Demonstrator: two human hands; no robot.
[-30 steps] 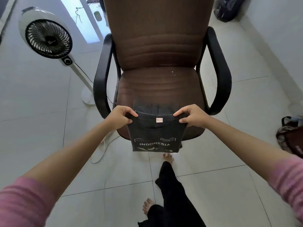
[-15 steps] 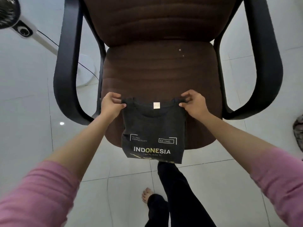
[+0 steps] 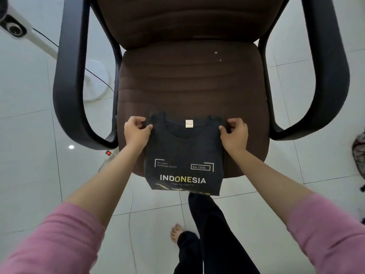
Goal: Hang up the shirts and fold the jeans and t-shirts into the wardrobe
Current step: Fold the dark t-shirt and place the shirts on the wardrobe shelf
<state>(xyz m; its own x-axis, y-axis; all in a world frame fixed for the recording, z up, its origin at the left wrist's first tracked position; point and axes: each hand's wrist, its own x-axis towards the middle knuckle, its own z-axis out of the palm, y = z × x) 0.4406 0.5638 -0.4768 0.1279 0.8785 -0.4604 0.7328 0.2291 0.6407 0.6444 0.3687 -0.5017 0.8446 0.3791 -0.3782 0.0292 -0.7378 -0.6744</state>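
A folded black t-shirt (image 3: pixel 184 153) with "INDONESIA" printed in white and yellow lies on the front of a brown chair seat (image 3: pixel 189 82). Its lower edge hangs past the seat's front. A small label shows at the collar. My left hand (image 3: pixel 137 132) pinches the shirt's top left corner. My right hand (image 3: pixel 235 133) pinches the top right corner. Both arms wear pink sleeves.
The chair has black armrests, the left armrest (image 3: pixel 67 82) and the right armrest (image 3: pixel 331 76). A white fan stand (image 3: pixel 13 29) and its cable sit at the far left. A bag (image 3: pixel 358 153) lies at the right edge. My legs (image 3: pixel 209 234) stand on white floor tiles.
The view has drawn closer over the chair. The shirt, held hanging in front of the seat a second ago, now lies flat on the seat's front with both hands still on its corners.
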